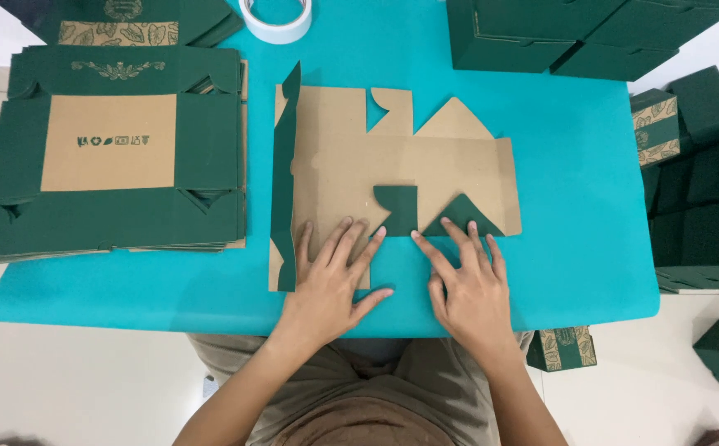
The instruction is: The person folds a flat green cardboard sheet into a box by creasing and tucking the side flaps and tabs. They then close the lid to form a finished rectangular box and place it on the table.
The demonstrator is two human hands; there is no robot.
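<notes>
1. The turquoise table cover (574, 165) carries everything, and you sit at its near edge.
2. The flat brown cardboard box blank with dark green flaps (335, 165) lies in the middle of the cover, brown side up. Its long axis runs left to right. It lies directly on the far side of both your hands, so each reach goes straight away from you.
3. The stack of flat dark green box blanks (112, 149) lies at the left, well apart from the blank in work.
4. The folded dark green boxes (558, 33) stand at the far right corner, and more of them sit off the table at the right.
5. Your left hand (331, 285) is spread flat, palm down, pressing the near left part of the blank just beside the raised green side flap (283, 177).
6. Your right hand (467, 289) is also spread. Its fingertips touch the near edge under the green triangular flap (461, 216), and the palm rests on the cover.
7. The small green square flap (398, 206) lies between the two hands; both are about equally near to it.
8. The roll of white tape (275, 18) lies at the far edge.
</notes>
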